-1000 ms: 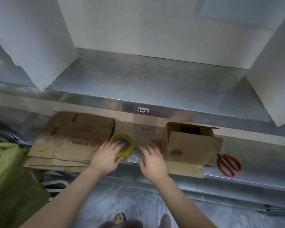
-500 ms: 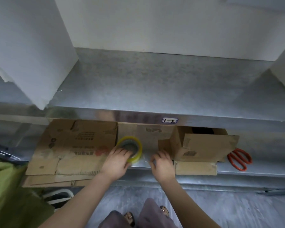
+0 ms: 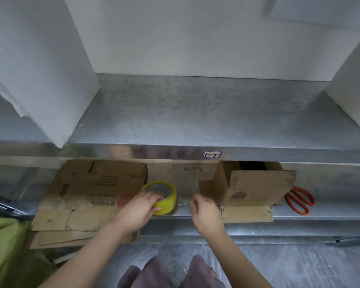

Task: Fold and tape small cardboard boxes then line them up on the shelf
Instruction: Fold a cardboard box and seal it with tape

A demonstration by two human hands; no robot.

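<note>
The grip of the left hand (image 3: 139,206) is closed over a yellow tape roll (image 3: 162,196): the fingers lie curled on top of the roll and the thumb presses its near side. The roll stands on the lower shelf (image 3: 330,210), close to the front edge.

The grip of the right hand (image 3: 205,210) is nearly closed. Its fingertips are drawn together at the end of a thin clear strip of tape (image 3: 182,203), which runs from the roll to this hand. The strip is faint, so the exact pinch is hard to see.

Just to the right of the right hand stands a small cardboard box (image 3: 252,188), open at the top with its flaps spread out. It rests on a flat cardboard piece (image 3: 245,214) that reaches past the shelf edge. Scissors (image 3: 299,199) with orange handles lie beside the box, further right. To the left of the roll lies a stack of flat cardboard sheets (image 3: 87,194), partly under the left wrist.

Above is the upper shelf (image 3: 195,121) of grey metal, with a small label (image 3: 211,154) on its front edge and a white panel (image 3: 40,69) at its left side. A green cloth (image 3: 4,246) is at the bottom left.
</note>
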